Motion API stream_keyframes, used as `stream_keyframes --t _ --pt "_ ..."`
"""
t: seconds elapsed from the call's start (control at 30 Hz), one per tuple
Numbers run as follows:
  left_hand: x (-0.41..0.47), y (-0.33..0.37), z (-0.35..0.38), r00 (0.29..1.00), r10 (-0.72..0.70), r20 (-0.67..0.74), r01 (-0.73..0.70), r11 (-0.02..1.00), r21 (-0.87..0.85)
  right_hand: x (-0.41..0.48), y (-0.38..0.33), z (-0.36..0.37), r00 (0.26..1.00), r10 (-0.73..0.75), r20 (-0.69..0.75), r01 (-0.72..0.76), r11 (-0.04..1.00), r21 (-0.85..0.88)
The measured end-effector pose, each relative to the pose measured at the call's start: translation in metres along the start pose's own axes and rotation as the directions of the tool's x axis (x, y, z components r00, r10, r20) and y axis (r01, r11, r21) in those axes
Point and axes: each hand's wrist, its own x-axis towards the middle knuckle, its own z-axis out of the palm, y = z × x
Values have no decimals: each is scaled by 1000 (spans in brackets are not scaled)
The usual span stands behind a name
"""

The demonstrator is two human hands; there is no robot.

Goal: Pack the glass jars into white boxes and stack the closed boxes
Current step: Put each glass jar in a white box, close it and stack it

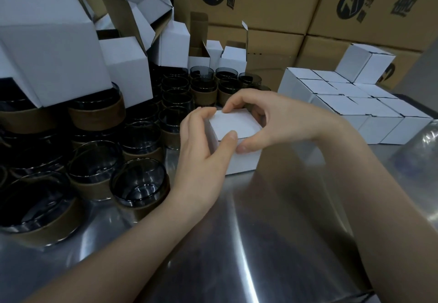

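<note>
Now both my hands clamp a small matte white box (233, 125) on the steel counter (284, 231): left fingers (201, 117) wrap its side, right fingers (233, 102) press the lid; dark glass jars (139, 179) crowd left.

One small white box (233, 125) is sitting upright mid-desk with its top flap down, closed or nearly so. Dark smoky glass jars (139, 181) with brown bands are crowding the left side, open mouths up. Empty white boxes (125, 65) are piling up behind them, flaps open, and closed boxes (350, 106) are sitting in neat rows on the right, one stacked on top (365, 65).
</note>
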Motion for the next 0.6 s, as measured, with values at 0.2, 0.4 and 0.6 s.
stream_keyframes --t 0.2,0.4,0.6 --pt "-7 1 3 999 37 22 -36 999 -29 -27 5 -46 933 177 -315 -117 973 200" --pt "-15 1 7 970 118 213 -153 977 152 -24 45 -107 470 427 -773 -148 901 408" --pt "-20 0 9 905 183 384 -297 919 260 5 96 -156 300 524 -798 -474 807 352"
